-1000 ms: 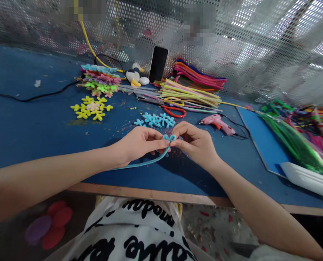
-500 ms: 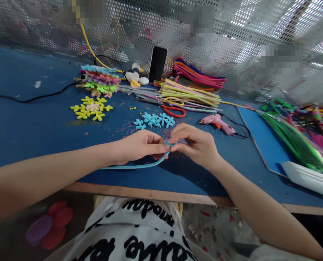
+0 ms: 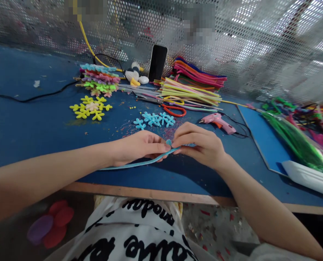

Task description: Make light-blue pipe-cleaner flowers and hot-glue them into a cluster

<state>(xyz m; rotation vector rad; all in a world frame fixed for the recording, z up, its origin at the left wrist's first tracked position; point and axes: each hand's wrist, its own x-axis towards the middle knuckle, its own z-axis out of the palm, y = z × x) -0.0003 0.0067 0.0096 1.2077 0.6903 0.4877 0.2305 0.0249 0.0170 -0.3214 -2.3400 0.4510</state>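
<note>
Between my two hands is a light blue pipe cleaner (image 3: 139,165), with a small loop at its worked end and a long tail trailing left under my forearm. My left hand (image 3: 145,145) pinches it by the loop, thumb on top. Thumb and fingers of my right hand (image 3: 198,143) are closed on the same pipe cleaner just to the right. Several blue bent pipe-cleaner pieces (image 3: 153,119) lie just beyond my hands. A finished-looking yellow snowflake shape (image 3: 91,108) with a pale centre rests farther left.
Behind lie a stack of coloured flower shapes (image 3: 99,79), red-handled scissors (image 3: 175,110), bundled pipe cleaners (image 3: 191,92) and a propped phone (image 3: 158,63). A pink glue gun (image 3: 218,122) with a cord sits to the right, near a blue board (image 3: 261,141) and a green bundle (image 3: 294,139).
My right hand has shifted slightly right and turned, drawing a stretch of the pipe cleaner across to the right past my left thumb. My left hand stays nearly in place.
</note>
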